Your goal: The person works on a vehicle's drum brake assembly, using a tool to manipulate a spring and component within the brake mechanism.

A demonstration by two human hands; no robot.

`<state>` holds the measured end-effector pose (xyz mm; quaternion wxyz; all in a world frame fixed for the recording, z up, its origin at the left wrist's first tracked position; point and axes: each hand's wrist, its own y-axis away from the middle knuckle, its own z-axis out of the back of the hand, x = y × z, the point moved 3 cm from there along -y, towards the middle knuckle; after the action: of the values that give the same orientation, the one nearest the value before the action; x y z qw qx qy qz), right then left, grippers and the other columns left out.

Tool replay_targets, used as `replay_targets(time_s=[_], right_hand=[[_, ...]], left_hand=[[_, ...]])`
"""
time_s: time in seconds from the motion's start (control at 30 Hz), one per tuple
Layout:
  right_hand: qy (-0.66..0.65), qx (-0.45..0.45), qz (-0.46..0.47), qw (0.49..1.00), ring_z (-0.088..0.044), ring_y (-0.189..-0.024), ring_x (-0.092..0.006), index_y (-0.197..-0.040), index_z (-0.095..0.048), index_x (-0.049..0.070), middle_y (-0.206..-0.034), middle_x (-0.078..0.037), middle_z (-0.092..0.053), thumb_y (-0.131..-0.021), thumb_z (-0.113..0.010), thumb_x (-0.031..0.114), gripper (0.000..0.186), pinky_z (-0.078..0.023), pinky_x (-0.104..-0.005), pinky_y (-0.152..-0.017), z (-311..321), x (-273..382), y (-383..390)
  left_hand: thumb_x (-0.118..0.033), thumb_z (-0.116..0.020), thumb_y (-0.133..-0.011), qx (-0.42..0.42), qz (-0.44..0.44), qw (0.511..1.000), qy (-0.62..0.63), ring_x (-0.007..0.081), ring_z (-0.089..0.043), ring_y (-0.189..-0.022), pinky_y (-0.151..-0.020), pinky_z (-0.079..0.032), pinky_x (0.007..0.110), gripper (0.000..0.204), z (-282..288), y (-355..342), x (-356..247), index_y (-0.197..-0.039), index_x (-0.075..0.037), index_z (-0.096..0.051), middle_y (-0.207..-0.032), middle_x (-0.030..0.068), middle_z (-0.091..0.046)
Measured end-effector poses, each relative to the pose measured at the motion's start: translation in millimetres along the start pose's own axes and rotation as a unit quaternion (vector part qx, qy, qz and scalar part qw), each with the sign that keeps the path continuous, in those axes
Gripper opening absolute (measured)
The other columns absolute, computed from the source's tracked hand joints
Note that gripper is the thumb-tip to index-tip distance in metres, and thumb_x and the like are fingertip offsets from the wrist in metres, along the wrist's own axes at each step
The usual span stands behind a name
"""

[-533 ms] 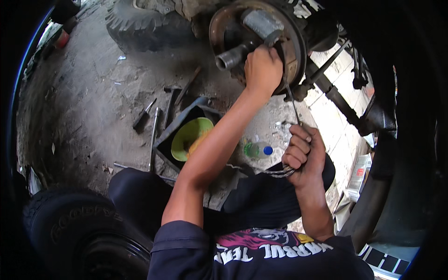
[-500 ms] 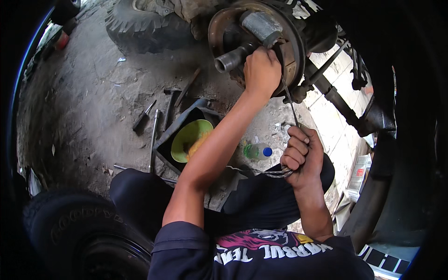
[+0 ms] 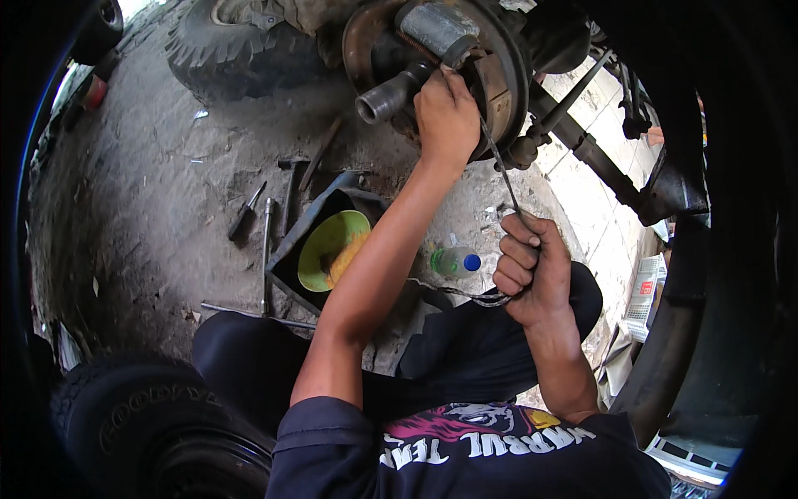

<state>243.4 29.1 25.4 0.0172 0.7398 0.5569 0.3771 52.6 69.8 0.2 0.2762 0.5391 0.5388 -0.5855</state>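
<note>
My left hand [image 3: 446, 121] is closed at the open brake assembly [image 3: 357, 58], its fingertips just under the grey metal cylinder [image 3: 438, 33]; what they pinch is hidden. Beside it juts the hollow metal axle end [image 3: 384, 101]. My right hand [image 3: 532, 264], lower and to the right, is wrapped round a thin dark braided cord [image 3: 499, 162]. From this fist the cord runs taut up to the brake assembly by my left hand, where its far end is lost to view. Its slack trails leftward from below the fist. A brown brake shoe [image 3: 496, 87] sits inside the drum's rim.
On the rough ground lie a hammer [image 3: 291, 187], a screwdriver [image 3: 247, 211] and a long metal wrench [image 3: 267, 258]. A green bowl [image 3: 312, 258] rests in a dark container [image 3: 287, 270]. A bottle with a blue cap [image 3: 453, 262] lies nearby. Tyres [image 3: 241, 71] stand far left and near left.
The whole view has shifted slightly, so the brake assembly sits further left and up. Both hands keep their grips; the cord stays taut between right hand and brake assembly.
</note>
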Motion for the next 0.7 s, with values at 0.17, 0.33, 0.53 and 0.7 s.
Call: replay_targets(time_s=[0.17,0.33,0.53,0.7], right_hand=[[0.019,-0.022,0.001,1.0,-0.012,-0.038,-0.0051,-0.069,-0.032,0.02,-0.052,0.009,-0.017,-0.099,-0.036,0.032,0.032,-0.013,-0.0233,-0.037,0,-1,9],[-0.021,0.006,-0.021,1.0,-0.012,-0.037,-0.0048,-0.069,-0.032,0.019,-0.051,0.009,-0.017,-0.098,-0.036,0.032,0.032,-0.012,-0.0228,-0.037,3,-3,10],[-0.137,0.029,-0.019,0.99,-0.011,-0.035,-0.0036,-0.072,-0.034,0.017,-0.048,0.009,-0.018,-0.099,-0.037,0.029,0.03,-0.01,-0.0223,-0.033,9,-6,12],[-0.173,0.039,-0.031,0.984,-0.012,-0.035,-0.0034,-0.072,-0.034,0.017,-0.048,0.01,-0.019,-0.098,-0.038,0.028,0.028,-0.011,-0.0216,-0.033,9,-4,11]], left_hand=[[-0.02,-0.038,-0.098,-0.004,0.017,0.999,0.036,0.0454,-0.057,-0.07,-0.065,-0.043,0.046,0.038,-3,5,-1,-0.082,0.009,-0.057,-0.07,0.0267,-0.058],[-0.017,-0.039,-0.098,-0.001,0.005,1.0,0.005,0.049,-0.057,-0.074,-0.063,-0.044,0.05,0.036,0,8,-6,-0.08,0.01,-0.055,-0.07,0.0292,-0.058],[-0.017,-0.041,-0.097,0.037,0.012,0.999,-0.03,0.0506,-0.057,-0.081,-0.069,-0.044,0.052,0.034,3,7,-6,-0.083,0.01,-0.056,-0.078,0.0328,-0.058],[-0.016,-0.041,-0.096,0.028,-0.006,0.999,-0.017,0.0507,-0.056,-0.08,-0.068,-0.044,0.052,0.032,3,6,-2,-0.084,0.009,-0.056,-0.076,0.0325,-0.058]])
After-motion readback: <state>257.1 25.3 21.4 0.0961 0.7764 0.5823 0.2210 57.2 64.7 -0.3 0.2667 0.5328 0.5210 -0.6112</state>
